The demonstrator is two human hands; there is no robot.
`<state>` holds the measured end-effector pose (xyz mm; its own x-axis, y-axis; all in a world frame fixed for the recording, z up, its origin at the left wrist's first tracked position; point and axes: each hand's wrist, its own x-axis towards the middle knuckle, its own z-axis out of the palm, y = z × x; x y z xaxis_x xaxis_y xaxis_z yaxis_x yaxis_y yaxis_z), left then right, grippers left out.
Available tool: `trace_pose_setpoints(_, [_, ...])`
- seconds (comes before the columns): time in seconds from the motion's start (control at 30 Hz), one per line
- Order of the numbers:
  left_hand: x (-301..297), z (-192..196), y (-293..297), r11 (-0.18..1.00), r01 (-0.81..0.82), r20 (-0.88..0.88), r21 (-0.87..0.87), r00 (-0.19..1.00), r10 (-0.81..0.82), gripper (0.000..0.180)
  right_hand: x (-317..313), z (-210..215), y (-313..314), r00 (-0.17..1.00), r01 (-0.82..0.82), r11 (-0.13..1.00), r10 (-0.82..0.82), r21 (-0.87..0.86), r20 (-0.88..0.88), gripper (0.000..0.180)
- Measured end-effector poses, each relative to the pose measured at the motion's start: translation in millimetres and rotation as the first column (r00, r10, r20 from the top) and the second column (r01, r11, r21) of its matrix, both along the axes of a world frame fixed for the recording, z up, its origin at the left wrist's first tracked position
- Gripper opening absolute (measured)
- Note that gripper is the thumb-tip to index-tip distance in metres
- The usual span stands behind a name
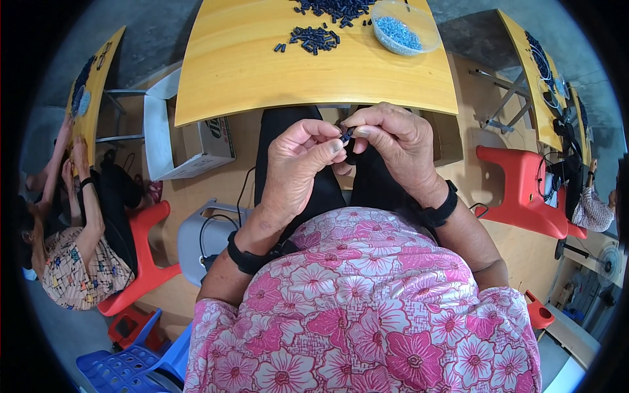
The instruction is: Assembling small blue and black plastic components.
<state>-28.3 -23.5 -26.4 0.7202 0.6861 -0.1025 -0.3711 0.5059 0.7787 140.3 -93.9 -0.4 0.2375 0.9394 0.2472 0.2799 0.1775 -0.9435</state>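
Observation:
My left hand (299,160) and my right hand (398,143) meet over my lap, just off the table's near edge. Both are closed in a pinch, thumb against fingertips. Between them is a small dark blue piece (346,135), partly covered by the fingertips; its exact shape is hard to make out. On the table beyond lies a small heap of short dark blue tube-like pieces (316,40), with a larger heap of the same pieces (334,9) behind it. A clear round plastic bowl (429,43) to the right holds many tiny light blue parts (398,33).
The yellow wooden table (262,85) ends just ahead of my hands. An open cardboard box (196,154) sits below at left. Red stools (517,190) stand at both sides, with a grey stool (204,239) nearer. People work at side tables; one person's arm (92,209) shows at left.

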Motion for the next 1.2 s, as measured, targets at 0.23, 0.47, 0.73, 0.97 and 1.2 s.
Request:
trace_pose_setpoints(0.23, [-2.7, -1.6, -0.4, 0.999, 0.021, 0.016, -0.034, 1.0, -0.02, 0.013, 0.4, 2.9, -0.8, 0.998, -0.004, 1.0, 0.003, 0.007, 0.065, 0.011])
trace_pose_setpoints(0.47, [-2.8, -3.0, -0.3, 0.992, 0.066, 0.088, -0.106, 0.994, -0.057, 0.012, -1.1, 0.7, -1.3, 1.0, -0.012, 1.0, 0.012, 0.016, 0.013, 0.011])
trace_pose_setpoints(0.73, [-2.7, -4.6, -0.1, 0.998, 0.026, 0.045, -0.05, 0.999, -0.024, 0.012, -1.8, -3.7, -1.8, 0.946, -0.063, 0.981, 0.0, -0.182, -0.324, 0.016])
trace_pose_setpoints(0.97, [-2.4, -3.8, 0.4, 1.0, 0.018, 0.02, -0.017, 1.0, -0.018, 0.012, 5.4, -7.2, 1.3, 0.719, -0.228, 0.939, -0.014, -0.256, -0.694, 0.021])
trace_pose_setpoints(1.2, [-2.5, -4.8, 1.1, 1.0, 0.017, 0.008, 0.0, 1.0, -0.017, 0.012, 7.9, -5.3, 0.3, 0.739, -0.282, 0.92, 0.027, -0.273, -0.673, 0.022])
